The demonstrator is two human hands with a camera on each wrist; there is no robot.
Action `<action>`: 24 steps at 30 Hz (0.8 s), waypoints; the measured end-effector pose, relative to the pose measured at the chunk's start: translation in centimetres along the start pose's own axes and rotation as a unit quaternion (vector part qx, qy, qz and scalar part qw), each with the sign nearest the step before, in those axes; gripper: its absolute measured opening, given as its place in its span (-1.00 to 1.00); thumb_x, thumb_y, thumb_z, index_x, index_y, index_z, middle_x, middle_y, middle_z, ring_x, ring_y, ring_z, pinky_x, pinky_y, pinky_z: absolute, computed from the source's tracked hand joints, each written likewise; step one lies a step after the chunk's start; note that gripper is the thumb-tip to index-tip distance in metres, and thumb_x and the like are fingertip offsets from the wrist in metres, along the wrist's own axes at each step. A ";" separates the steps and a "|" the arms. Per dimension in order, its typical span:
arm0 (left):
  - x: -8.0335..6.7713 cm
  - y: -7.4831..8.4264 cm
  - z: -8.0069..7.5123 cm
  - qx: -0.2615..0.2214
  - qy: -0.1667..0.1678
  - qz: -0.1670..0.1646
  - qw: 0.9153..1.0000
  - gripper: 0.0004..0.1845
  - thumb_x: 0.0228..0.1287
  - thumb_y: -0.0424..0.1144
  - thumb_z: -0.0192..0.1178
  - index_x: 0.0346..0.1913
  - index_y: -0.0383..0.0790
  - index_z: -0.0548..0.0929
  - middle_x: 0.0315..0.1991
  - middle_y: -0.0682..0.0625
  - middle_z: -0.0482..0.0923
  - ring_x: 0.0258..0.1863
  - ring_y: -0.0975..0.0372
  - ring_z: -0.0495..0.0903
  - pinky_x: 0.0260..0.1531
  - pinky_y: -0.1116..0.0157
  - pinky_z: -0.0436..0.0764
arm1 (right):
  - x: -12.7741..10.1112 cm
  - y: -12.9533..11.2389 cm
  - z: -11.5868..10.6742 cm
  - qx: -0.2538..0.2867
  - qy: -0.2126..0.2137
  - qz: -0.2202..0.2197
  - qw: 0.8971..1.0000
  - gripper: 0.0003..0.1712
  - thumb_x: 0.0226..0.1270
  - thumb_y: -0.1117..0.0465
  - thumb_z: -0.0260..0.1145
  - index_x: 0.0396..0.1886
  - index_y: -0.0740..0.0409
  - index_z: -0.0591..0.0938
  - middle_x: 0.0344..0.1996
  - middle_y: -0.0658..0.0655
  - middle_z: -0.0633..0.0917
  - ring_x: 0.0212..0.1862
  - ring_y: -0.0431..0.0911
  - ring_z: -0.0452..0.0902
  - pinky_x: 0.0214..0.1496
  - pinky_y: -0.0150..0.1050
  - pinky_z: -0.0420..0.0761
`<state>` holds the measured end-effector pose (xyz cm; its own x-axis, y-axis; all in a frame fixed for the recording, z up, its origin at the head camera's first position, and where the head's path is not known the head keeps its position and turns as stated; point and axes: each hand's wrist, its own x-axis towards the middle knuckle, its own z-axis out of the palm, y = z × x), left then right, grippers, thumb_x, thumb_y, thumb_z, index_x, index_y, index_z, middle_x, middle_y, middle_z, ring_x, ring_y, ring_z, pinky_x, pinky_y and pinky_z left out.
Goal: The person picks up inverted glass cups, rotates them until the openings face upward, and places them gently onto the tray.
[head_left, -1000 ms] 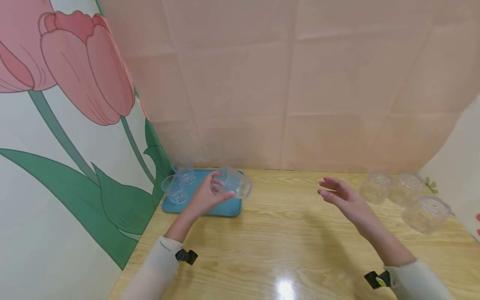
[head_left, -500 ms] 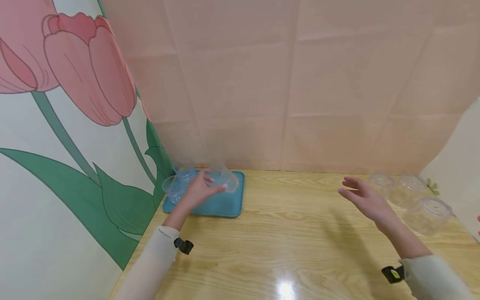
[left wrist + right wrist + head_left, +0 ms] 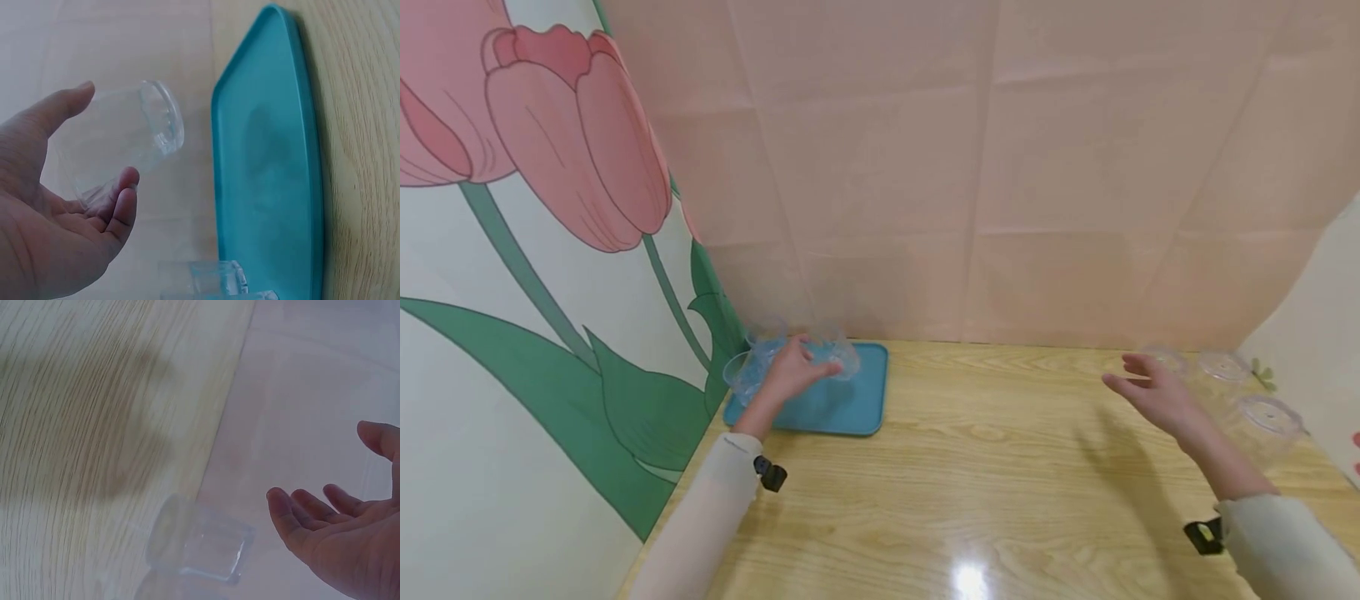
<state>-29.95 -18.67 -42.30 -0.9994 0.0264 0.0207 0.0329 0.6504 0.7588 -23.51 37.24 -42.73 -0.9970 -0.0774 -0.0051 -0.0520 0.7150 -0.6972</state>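
Observation:
My left hand [image 3: 790,371] grips a clear cup [image 3: 164,119] between thumb and curled fingers, tilted above the blue tray [image 3: 867,404]. In the left wrist view its thick base points toward the tray. Two more clear cups stand mouth-up at the tray's left end, one in front [image 3: 739,372] and one behind [image 3: 766,329], partly hidden by the hand. My right hand [image 3: 1161,402] hovers over the table at the right, fingers loosely bent, holding nothing. Close by, an upside-down clear cup [image 3: 215,544] shows in the right wrist view.
Three upturned clear cups stand at the table's right end; one is nearest the front [image 3: 1270,417], another behind it [image 3: 1223,365]. A pink-covered wall [image 3: 977,208] rises along the table's back edge, and a tulip-painted wall [image 3: 572,150] borders the left.
My left hand has carried the cup left and farther over the tray, turning its base downward. My right hand has moved right, toward the upturned cups.

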 end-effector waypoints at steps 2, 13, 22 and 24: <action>0.3 -0.2 0.0 0.005 0.002 -0.003 1.000 -0.01 0.13 0.13 0.47 0.46 -0.31 0.24 0.17 -0.31 0.50 0.04 -0.10 0.54 -0.05 -0.05 0.57 | 0.1 0.5 -0.3 -0.004 -0.003 0.005 1.000 0.01 0.59 -0.20 0.05 0.53 0.55 -0.07 0.41 0.70 0.09 0.34 0.61 0.14 0.17 0.44 0.40; 2.0 -0.8 0.3 0.013 0.029 -0.005 1.000 0.05 0.17 0.07 0.48 0.56 -0.26 0.12 0.47 -0.31 0.23 0.39 -0.20 0.32 0.27 -0.19 0.41 | 1.3 2.9 -2.2 -0.070 0.030 0.009 0.997 0.02 0.58 -0.18 0.05 0.46 0.68 -0.03 0.34 0.77 0.13 0.24 0.67 0.20 0.11 0.46 0.41; 2.8 -1.4 0.6 0.028 0.043 -0.026 0.998 0.06 0.17 0.04 0.48 0.59 -0.23 0.10 0.50 -0.28 0.23 0.41 -0.21 0.30 0.28 -0.21 0.39 | 2.0 4.9 -3.9 -0.138 0.035 0.044 0.989 0.06 0.56 -0.24 0.02 0.44 0.70 0.00 0.25 0.81 0.20 0.17 0.66 0.22 0.07 0.46 0.37; 3.0 -1.6 0.8 0.037 0.047 -0.029 0.998 0.07 0.17 0.03 0.48 0.59 -0.24 0.09 0.49 -0.30 0.22 0.41 -0.22 0.29 0.28 -0.20 0.40 | 2.2 5.2 -4.2 -0.148 0.039 0.045 0.987 0.05 0.55 -0.23 0.04 0.42 0.72 0.04 0.22 0.82 0.22 0.15 0.66 0.25 0.05 0.46 0.38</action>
<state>-32.97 -19.05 -43.94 -0.9957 -0.0817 0.0427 -0.0272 0.7029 0.7107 -26.22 43.74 -43.36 -0.9992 0.0405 0.0052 0.0337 0.8889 -0.4569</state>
